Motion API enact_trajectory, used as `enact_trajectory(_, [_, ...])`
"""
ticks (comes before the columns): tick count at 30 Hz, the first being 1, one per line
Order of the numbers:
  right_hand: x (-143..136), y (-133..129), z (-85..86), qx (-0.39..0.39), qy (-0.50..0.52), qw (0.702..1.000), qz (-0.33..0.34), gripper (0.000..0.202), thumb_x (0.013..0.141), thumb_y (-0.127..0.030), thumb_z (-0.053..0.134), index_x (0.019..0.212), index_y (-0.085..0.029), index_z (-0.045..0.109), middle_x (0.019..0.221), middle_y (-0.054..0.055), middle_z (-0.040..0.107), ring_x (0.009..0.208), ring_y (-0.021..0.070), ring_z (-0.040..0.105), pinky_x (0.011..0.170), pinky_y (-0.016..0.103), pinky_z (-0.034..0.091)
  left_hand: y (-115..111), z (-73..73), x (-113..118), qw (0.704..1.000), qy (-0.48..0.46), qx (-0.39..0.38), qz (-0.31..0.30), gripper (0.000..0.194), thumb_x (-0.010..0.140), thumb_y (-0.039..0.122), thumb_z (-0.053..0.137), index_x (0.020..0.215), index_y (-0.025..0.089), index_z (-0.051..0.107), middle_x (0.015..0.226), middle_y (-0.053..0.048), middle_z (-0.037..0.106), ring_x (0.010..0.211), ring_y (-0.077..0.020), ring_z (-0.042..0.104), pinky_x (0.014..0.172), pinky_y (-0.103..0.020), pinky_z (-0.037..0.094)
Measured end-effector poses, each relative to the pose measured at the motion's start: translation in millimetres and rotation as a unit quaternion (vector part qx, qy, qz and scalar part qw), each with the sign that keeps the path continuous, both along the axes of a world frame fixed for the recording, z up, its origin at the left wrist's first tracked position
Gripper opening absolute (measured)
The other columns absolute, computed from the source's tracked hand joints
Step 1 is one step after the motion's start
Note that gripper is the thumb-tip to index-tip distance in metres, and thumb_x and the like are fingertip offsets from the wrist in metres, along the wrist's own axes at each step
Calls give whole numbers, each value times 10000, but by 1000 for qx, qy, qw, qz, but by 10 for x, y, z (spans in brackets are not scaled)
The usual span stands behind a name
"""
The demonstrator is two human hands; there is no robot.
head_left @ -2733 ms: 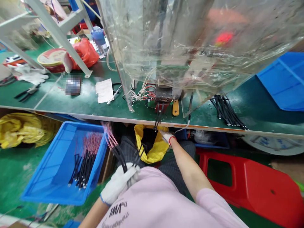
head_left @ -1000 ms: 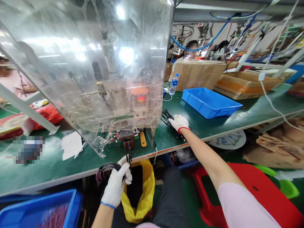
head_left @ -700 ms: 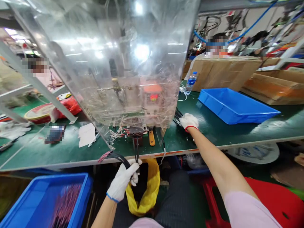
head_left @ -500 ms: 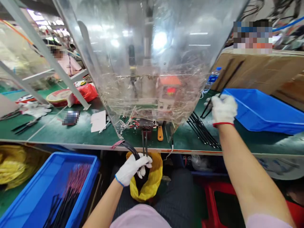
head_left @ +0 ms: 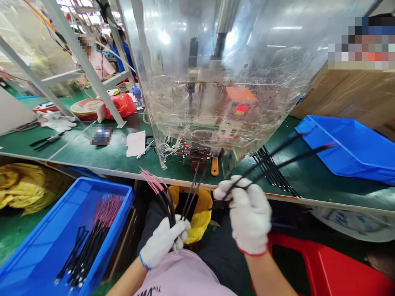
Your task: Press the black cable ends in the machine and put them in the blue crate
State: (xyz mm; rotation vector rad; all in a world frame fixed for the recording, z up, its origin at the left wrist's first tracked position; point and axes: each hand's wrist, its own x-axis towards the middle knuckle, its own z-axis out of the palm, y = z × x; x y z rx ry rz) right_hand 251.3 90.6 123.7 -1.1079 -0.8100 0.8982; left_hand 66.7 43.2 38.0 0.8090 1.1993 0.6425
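My left hand (head_left: 166,238), in a white glove with a blue cuff, is closed round several black cables with pink wire ends (head_left: 163,197). Two dark cable lengths run from it up to a small dark fixture (head_left: 199,154) at the bench edge. My right hand (head_left: 249,213), gloved in white with a red cuff, pinches black cables (head_left: 277,162) that stretch up to the right, blurred. A row of black cables (head_left: 271,172) lies on the green bench behind them. An orange-handled tool (head_left: 215,166) rests beside the fixture.
A clear plastic shield (head_left: 265,74) hangs over the fixture. One blue bin (head_left: 354,144) stands on the bench at right; another (head_left: 33,250), holding cables, is at lower left. A yellow bag (head_left: 200,222) hangs below the bench edge. A red stool (head_left: 342,263) stands lower right.
My right hand has come down and left from beside the right bin, bringing black cables. My left hand has drawn back toward my body with its bundle. The view has shifted.
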Motion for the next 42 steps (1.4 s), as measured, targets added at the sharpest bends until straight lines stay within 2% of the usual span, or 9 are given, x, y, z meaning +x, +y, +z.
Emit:
enact_trajectory(4, [-405, 27, -669, -149, 104, 973, 143, 377, 721, -460, 729, 974, -198, 629, 811, 47, 707, 587, 176, 669, 527, 306, 565, -361, -389, -262, 993, 4, -110, 31, 425, 726, 539, 677, 781, 124, 602, 574, -7, 588, 384, -54, 436, 366, -163, 297])
enact_trajectory(6, [-496, 61, -864, -198, 159, 951, 175, 456, 647, -474, 783, 952, -179, 617, 767, 49, 704, 549, 176, 660, 480, 287, 547, -380, -498, -292, 981, -78, -158, 81, 418, 689, 509, 734, 791, 131, 588, 635, -25, 616, 427, -66, 497, 375, -154, 302])
enact_trajectory(8, [-526, 116, -930, -224, 207, 933, 191, 487, 618, -449, 811, 961, -167, 610, 745, 52, 705, 543, 178, 662, 474, 277, 542, -301, -504, -238, 960, -151, -185, 146, 379, 698, 443, 761, 851, 143, 587, 731, -38, 638, 530, -104, 598, 420, -160, 379])
enact_trajectory(11, [-509, 295, -831, -213, 243, 924, 203, 421, 658, -359, 804, 972, -154, 614, 730, 57, 706, 562, 183, 672, 486, 267, 544, -97, -333, -47, 942, -192, -188, 200, 279, 784, 335, 715, 943, 140, 595, 831, -70, 658, 620, -161, 669, 502, -214, 492])
enact_trajectory(16, [-417, 683, -598, -221, 246, 916, 227, 132, 832, -257, 649, 908, -150, 629, 745, 76, 720, 593, 185, 687, 548, 292, 570, 173, 151, 243, 908, -289, -187, 239, 127, 899, 222, 560, 876, 101, 592, 810, -95, 651, 577, -139, 636, 521, -226, 528])
enact_trajectory(20, [-336, 741, -621, -279, 194, 886, 315, 328, 919, -348, 538, 767, -89, 668, 703, 136, 711, 586, 193, 683, 575, 311, 579, 271, 330, 266, 891, -324, -199, 246, 124, 902, 215, 559, 878, 99, 597, 798, -91, 633, 575, -123, 614, 432, -160, 462])
enact_trajectory(23, [-329, 749, -629, -263, 178, 893, 320, 399, 919, -362, 542, 666, -82, 673, 659, 148, 699, 573, 186, 674, 580, 288, 576, 301, 284, 223, 889, -347, -187, 232, 114, 887, 220, 588, 895, 107, 602, 790, -86, 621, 582, -118, 604, 430, -150, 454])
enact_trajectory(28, [-393, 891, -493, -274, 212, 903, 254, 465, 941, -270, 476, 527, -105, 611, 783, 150, 728, 600, 175, 684, 608, 292, 591, 271, 134, 171, 886, -352, -181, 242, 129, 894, 216, 581, 905, 90, 610, 839, -105, 630, 589, -102, 592, 449, -146, 451])
enact_trajectory(42, [-429, 942, -417, -305, 224, 897, 230, 458, 952, -259, 450, 551, -110, 614, 730, 140, 726, 547, 168, 673, 655, 320, 595, 265, 1, 55, 890, -293, -194, 291, 119, 890, 195, 580, 892, 83, 620, 858, -127, 645, 590, -114, 600, 468, -173, 476])
